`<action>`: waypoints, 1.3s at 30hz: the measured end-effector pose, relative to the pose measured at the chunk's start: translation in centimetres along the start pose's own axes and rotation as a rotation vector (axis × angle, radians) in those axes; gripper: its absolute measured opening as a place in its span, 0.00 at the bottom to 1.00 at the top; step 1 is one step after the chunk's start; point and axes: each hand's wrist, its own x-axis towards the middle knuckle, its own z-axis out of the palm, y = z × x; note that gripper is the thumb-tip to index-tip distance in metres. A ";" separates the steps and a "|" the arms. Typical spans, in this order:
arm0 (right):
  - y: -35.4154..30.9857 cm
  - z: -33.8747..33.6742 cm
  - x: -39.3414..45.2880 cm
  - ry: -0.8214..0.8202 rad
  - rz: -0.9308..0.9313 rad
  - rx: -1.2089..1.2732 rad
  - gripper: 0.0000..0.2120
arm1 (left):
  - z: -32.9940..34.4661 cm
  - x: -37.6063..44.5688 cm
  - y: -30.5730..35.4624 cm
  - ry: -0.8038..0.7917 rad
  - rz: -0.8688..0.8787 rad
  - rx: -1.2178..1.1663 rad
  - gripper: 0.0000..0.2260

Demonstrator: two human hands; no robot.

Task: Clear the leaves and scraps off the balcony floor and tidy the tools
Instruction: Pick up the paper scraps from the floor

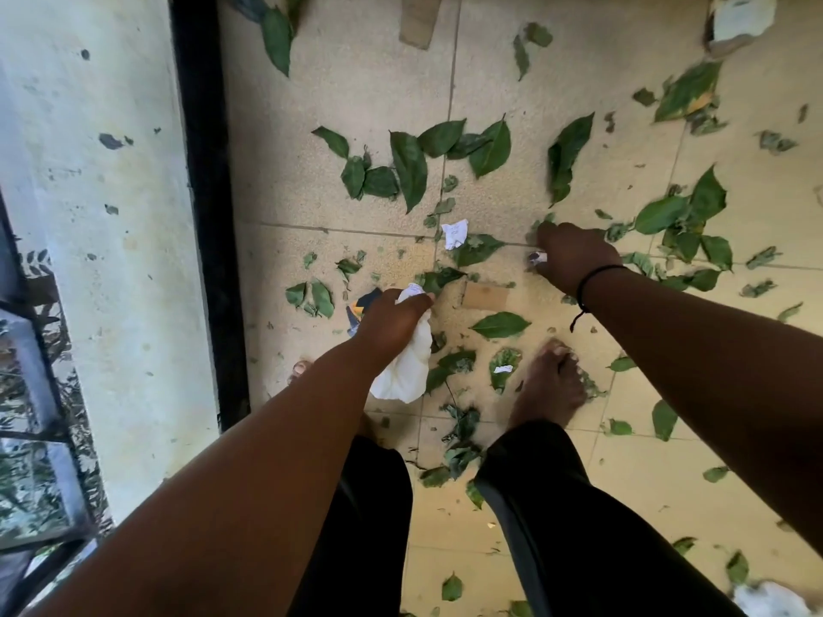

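Observation:
Green leaves (409, 164) and torn bits lie scattered over the beige tiled balcony floor (338, 95). My left hand (392, 320) grips a white bag or cloth (407, 362) that hangs down below it, with a paper scrap bunched at the fingertips. My right hand (572, 256) reaches down to the floor among the leaves and pinches a small crumpled scrap (536, 258). A crumpled white paper (454, 233) lies on the tile between the two hands. A brown cardboard piece (485, 296) lies just below it.
A pale parapet wall (98, 216) with a black strip (205, 193) runs along the left. My bare feet (550, 385) stand among leaves. More cardboard (418, 20) and a torn white packet (735, 24) lie at the far edge. White paper (770, 598) sits at the bottom right.

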 end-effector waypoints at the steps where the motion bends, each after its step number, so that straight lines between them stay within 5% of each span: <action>1: -0.2 0.0 0.1 -0.004 0.003 -0.005 0.16 | -0.2 0.0 0.0 -0.001 0.001 0.002 0.11; 8: -1.6 -0.6 0.0 -0.015 0.056 0.169 0.13 | -0.8 -0.3 -0.4 0.098 0.045 -0.043 0.11; 17: -8.7 -3.3 1.1 0.076 -0.111 0.451 0.09 | -0.7 -0.8 -1.4 0.042 0.136 -0.140 0.07; 21: -10.1 -2.9 2.1 0.101 -0.067 0.408 0.11 | -1.0 -0.6 -1.5 0.047 0.158 -0.144 0.11; 25: -10.1 -1.7 2.2 0.048 -0.022 0.257 0.27 | -1.3 -0.4 -2.1 0.049 0.167 -0.178 0.11; 39: -9.8 -2.3 3.0 0.067 -0.010 0.100 0.18 | -1.4 0.4 -3.8 0.059 0.075 -0.328 0.13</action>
